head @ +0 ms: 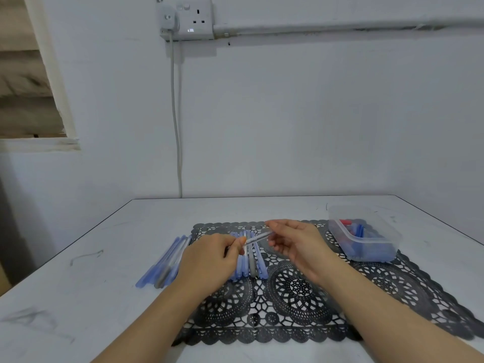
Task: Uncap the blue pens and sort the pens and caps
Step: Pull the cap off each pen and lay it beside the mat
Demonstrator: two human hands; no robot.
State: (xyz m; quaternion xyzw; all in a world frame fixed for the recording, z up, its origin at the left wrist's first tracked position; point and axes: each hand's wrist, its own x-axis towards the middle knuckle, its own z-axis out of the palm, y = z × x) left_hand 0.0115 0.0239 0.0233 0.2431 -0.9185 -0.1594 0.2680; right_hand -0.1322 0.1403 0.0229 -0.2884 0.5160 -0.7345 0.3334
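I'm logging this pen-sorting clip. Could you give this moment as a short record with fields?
left hand: pinches one end of the held pen
right hand: pinches its other end
held pen: clear barrel, slanted, above the lace mat
pens on mat: row behind the hands
pens on table: bunch left of the mat
container: clear, at the mat's right; blue and red pieces inside

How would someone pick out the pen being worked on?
Find the black lace mat on the table. Over its far side, the left hand and right hand hold one clear pen. Only it is lifted; the other pens lie flat.
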